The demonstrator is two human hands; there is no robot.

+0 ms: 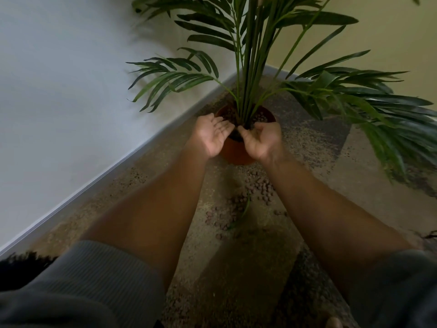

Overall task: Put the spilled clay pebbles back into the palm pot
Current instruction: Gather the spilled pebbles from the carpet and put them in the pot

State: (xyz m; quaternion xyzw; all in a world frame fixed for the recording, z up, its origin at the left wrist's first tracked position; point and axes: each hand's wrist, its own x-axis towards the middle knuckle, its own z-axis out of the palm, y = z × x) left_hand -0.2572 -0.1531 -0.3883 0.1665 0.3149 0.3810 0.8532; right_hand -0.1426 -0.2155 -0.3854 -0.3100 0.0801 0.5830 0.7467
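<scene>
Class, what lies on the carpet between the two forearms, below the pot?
Head view: spilled pebbles and a green stem on the carpet, below the pot.

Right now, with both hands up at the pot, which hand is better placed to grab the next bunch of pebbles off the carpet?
Probably the right hand. The thickest pebbles lie just beneath its wrist, beside the pot. The left hand is nearer the wall.

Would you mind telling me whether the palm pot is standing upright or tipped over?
Upright: the palm pot stands on the carpet, rim up, stems rising straight out, pebbles visible inside.
</scene>
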